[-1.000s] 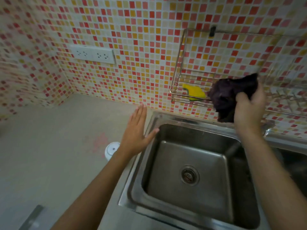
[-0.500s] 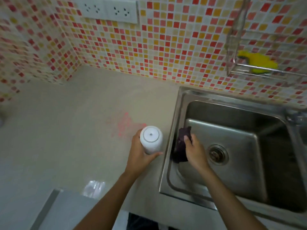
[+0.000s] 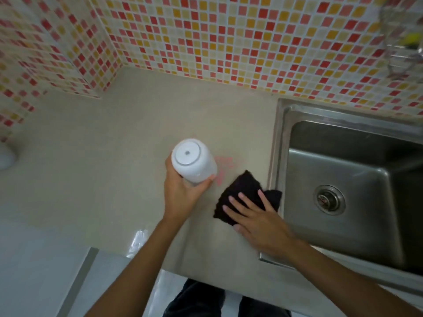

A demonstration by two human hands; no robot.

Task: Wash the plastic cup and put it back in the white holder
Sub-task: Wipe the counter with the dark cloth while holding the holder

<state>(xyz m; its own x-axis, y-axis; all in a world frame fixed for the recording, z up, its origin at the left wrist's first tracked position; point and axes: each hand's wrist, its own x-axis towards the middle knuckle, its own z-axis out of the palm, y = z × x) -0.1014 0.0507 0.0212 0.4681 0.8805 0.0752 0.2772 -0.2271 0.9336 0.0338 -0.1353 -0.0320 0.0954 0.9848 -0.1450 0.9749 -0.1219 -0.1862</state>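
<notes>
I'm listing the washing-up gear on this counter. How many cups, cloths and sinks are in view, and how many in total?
Cup: 1
Cloth: 1
Sink: 1
Total: 3

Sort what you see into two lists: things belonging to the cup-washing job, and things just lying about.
Job: white cup, gripped by the left hand; dark cloth, pressed under the right hand; sink.
Lying about: pink stain on the counter; clear wrapper at the counter's edge; wire rack, blurred.

wall (image 3: 229, 42): red-yellow mosaic tiles | countertop (image 3: 114, 145): beige | sink (image 3: 283, 143): steel, right
</notes>
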